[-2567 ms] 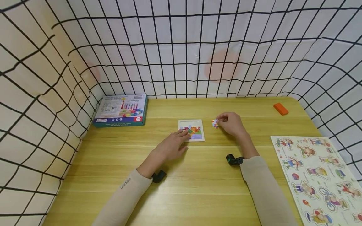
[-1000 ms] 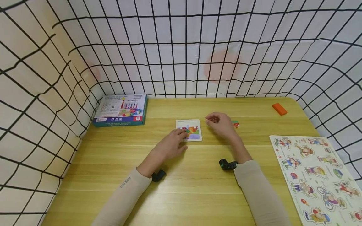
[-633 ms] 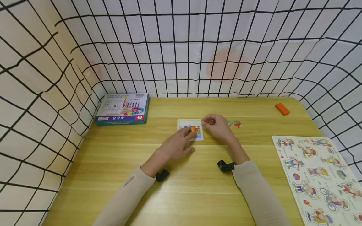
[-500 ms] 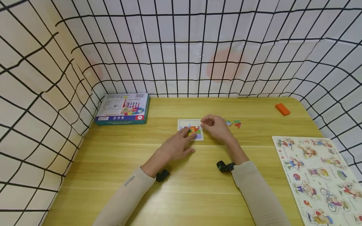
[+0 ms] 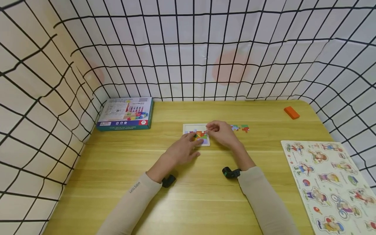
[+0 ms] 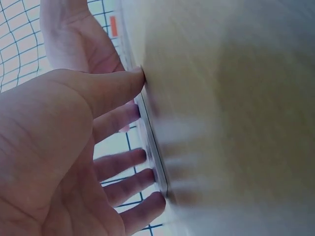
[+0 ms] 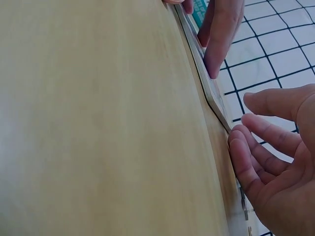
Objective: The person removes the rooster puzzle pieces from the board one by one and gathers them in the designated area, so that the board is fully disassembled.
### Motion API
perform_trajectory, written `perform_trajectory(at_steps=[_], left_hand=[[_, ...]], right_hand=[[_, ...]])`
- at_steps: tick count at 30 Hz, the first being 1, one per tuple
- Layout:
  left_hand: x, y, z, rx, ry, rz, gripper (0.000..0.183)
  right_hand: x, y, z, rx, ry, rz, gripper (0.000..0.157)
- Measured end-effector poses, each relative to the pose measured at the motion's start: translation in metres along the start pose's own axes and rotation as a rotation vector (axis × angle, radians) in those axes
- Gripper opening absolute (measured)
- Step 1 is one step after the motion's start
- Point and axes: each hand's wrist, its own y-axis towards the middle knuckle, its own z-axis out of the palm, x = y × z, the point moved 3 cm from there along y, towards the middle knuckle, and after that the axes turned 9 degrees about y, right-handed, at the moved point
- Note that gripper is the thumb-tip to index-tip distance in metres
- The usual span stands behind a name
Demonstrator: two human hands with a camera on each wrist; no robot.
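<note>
A small jigsaw puzzle in a white tray (image 5: 197, 125) lies on the table, its lower part filled with coloured pieces. My left hand (image 5: 182, 148) rests across its left and near side. In the left wrist view, the tray edge (image 6: 154, 145) runs between the thumb and the spread, fairly straight fingers. My right hand (image 5: 224, 132) is at the tray's right edge, fingers bent. Its thumb (image 7: 270, 102) and index finger stand slightly apart in the right wrist view. Whether they pinch a piece is unclear. Loose puzzle pieces (image 5: 245, 128) lie right of that hand.
A flat toy box (image 5: 126, 114) sits at the back left of the wooden table (image 5: 202, 202). An orange block (image 5: 291, 112) is at the back right. A large board with printed figures (image 5: 329, 182) covers the right side. Gridded white cloth (image 5: 176, 49) surrounds the back and sides.
The right hand, earlier pinching a puzzle piece right of the tray, has moved left to the tray's edge, uncovering loose pieces. The left hand has stayed on the tray, shifting slightly right.
</note>
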Motion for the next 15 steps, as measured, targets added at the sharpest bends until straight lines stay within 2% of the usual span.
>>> perform_trajectory(at_steps=[15], left_hand=[[0.0018, 0.0001, 0.0019, 0.01, 0.036, 0.023, 0.058]], right_hand=[[-0.0001, 0.0015, 0.0044, -0.002, -0.023, 0.013, 0.027]])
